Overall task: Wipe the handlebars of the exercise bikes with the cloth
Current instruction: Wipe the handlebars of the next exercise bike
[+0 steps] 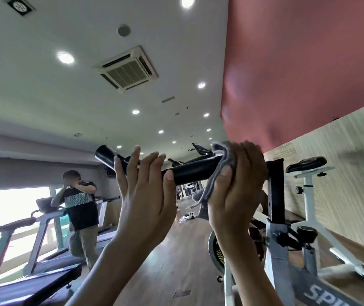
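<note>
A black handlebar of the grey exercise bike runs across the middle of the view, raised in front of me. My left hand holds the bar's left part, thumb under it and fingers reaching up behind it. My right hand grips a grey cloth wrapped round the bar near its black upright post. A tail of the cloth hangs below the bar.
A second white exercise bike stands against the wood-pattern wall on the right. Treadmills line the left side by the window, where a person stands. Wooden floor runs down the middle.
</note>
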The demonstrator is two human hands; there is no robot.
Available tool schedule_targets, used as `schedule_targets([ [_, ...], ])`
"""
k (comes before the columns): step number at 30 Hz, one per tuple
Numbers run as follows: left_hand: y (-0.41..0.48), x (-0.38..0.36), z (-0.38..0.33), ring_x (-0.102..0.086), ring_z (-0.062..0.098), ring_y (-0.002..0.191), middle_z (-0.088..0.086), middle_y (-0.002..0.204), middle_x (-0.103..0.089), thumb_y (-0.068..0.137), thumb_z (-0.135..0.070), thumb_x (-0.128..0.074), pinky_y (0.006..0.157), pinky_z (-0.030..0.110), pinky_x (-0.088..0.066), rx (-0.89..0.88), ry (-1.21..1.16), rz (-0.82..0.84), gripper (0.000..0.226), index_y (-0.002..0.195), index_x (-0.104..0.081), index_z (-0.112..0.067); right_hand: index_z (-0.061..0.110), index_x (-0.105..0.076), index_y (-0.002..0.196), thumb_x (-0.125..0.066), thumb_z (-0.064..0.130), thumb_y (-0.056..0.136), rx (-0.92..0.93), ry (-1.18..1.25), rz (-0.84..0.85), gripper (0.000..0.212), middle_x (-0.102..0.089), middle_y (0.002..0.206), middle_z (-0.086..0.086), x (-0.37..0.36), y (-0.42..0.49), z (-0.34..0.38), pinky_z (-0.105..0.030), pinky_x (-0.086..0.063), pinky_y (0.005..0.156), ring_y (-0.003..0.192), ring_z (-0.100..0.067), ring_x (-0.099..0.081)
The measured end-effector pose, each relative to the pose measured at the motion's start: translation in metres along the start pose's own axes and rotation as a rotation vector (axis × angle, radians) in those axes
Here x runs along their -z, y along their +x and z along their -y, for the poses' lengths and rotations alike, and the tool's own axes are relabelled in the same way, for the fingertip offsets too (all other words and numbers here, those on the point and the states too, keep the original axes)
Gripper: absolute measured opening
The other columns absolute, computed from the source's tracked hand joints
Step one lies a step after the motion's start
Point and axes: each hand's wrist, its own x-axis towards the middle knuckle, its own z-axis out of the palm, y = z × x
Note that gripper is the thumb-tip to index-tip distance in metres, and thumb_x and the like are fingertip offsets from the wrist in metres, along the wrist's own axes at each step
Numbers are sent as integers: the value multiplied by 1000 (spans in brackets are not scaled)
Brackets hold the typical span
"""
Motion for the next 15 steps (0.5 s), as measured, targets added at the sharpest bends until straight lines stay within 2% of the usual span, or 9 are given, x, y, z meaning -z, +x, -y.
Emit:
schedule_targets([
  [2,0,-1,-2,-18,23,146,8,138,-50,99,-40,-15,120,53,2,8,9,-7,58,127,-53,-7,12,-49,133,-33,32,101,342,-63,77,41,-42,140,-18,-2,-6,-5,-55,-29,114,135,-40,-36],
  [4,1,-3,-6,-19,25,146,9,140,-47,98,-44,-14,120,53,1,15,36,-6,61,129,-51,-7,17,-48,133,-36,33,100,483,-39,95,38,-41,141,-15,-3,-3,-18,-54,-31,113,136,-38,-35],
  [5,1,-3,-7,-19,25,146,10,142,-45,98,-46,-13,120,53,2,22,44,-3,62,131,-50,-7,15,-49,132,-35,34,101,408,22,72,39,-43,139,-16,-5,-2,-23,-55,-32,112,135,-38,-36],
  [8,3,-4,-10,-18,23,145,9,145,-42,97,-53,-9,120,51,3,35,43,5,68,133,-47,-9,1,-55,125,-26,36,104,-110,306,-34,50,-54,129,-22,-14,1,-28,-59,-37,104,127,-40,-46],
  [9,3,-4,-10,-18,23,145,9,145,-41,97,-54,-8,120,51,3,34,42,5,70,133,-47,-9,-1,-54,125,-27,32,103,-189,343,-53,48,-54,128,-24,-15,1,-24,-59,-38,102,126,-41,-47],
  [11,3,-5,-10,-20,24,145,9,144,-43,98,-51,-12,120,53,1,46,41,-8,66,133,-48,-9,-1,-52,128,-31,26,100,-118,294,-51,44,-49,133,-26,-15,-6,-19,-59,-35,107,130,-43,-43],
  [13,4,-6,-10,-22,23,144,9,142,-45,97,-46,-17,119,54,-1,59,41,-25,61,133,-49,-9,4,-45,133,-31,29,101,83,272,-23,43,-41,140,-22,-15,-11,-27,-57,-31,112,135,-43,-37],
  [14,4,-7,-10,-22,23,144,8,141,-46,97,-45,-17,119,54,-2,61,40,-30,60,132,-50,-9,7,-43,134,-29,32,102,99,301,-23,43,-40,141,-19,-19,-12,-36,-56,-32,112,134,-42,-37],
  [15,4,-8,-10,-24,22,143,8,140,-47,97,-44,-18,119,54,-3,58,39,-32,59,132,-50,-9,10,-42,134,-27,35,102,15,374,-20,43,-42,140,-18,-23,-12,-44,-58,-34,109,132,-42,-39],
])
